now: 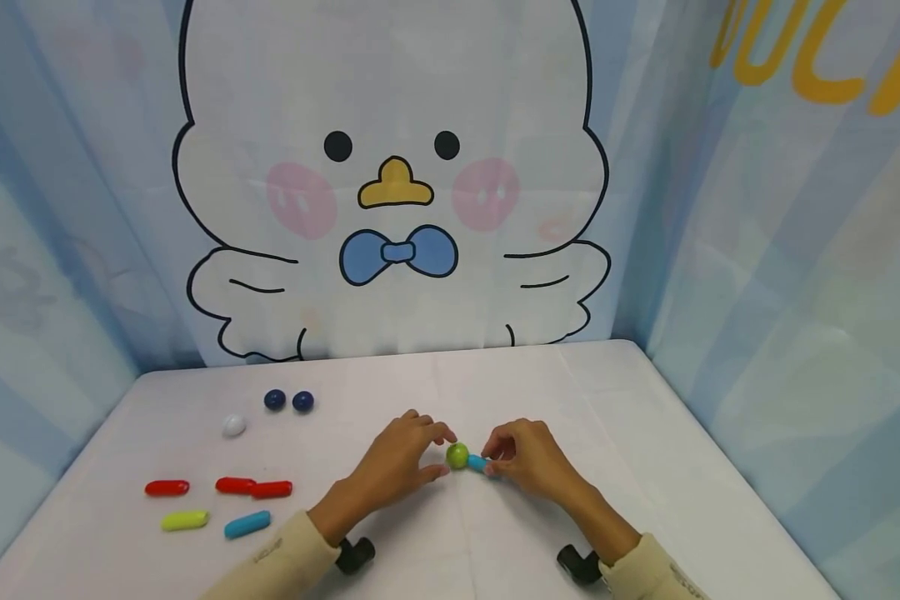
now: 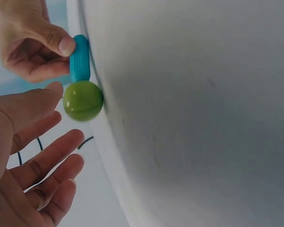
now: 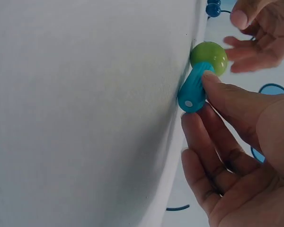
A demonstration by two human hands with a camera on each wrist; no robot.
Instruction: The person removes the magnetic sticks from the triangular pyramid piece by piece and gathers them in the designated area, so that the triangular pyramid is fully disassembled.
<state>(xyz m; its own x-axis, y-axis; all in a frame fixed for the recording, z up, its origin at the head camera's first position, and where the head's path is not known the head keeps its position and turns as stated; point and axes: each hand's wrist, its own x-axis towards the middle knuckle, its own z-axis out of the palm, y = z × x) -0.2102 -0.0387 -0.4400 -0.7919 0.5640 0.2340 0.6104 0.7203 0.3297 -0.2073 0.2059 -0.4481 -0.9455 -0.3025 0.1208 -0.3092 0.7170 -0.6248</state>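
Observation:
Near the middle of the table, a green ball meets the end of a short blue rod. My right hand pinches the rod between thumb and fingers. On the ball's other side is my left hand, its fingers spread and loosely bent. The left thumb tip lies right by the ball in the left wrist view, and the other fingers stand apart from it. A pale dot marks the rod's near end in the right wrist view.
To the left lie several red rods, a yellow-green rod and another blue rod. Farther back are a white ball and two dark blue balls. A printed curtain stands behind the white table.

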